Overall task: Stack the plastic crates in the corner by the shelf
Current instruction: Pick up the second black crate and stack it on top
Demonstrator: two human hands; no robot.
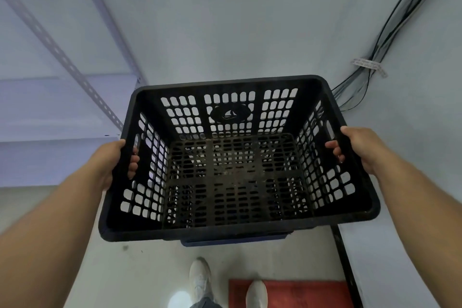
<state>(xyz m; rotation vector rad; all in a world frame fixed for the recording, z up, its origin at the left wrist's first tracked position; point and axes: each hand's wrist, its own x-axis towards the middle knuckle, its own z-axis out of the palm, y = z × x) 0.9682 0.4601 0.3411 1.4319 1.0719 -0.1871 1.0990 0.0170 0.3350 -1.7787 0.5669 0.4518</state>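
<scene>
Hands hold the black crate (235, 157) level in mid-air by the shelf (62, 107), left hand (112, 165) and right hand (355, 147) clamped on opposite rims; best lower it squarely onto the blue crate (232, 241) peeking out beneath.

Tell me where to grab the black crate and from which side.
Take the black crate by its two short end walls, from outside, fingers hooked through the handle slots under the rim. The left hand and right hand hold it that way now, and it looks level.
</scene>
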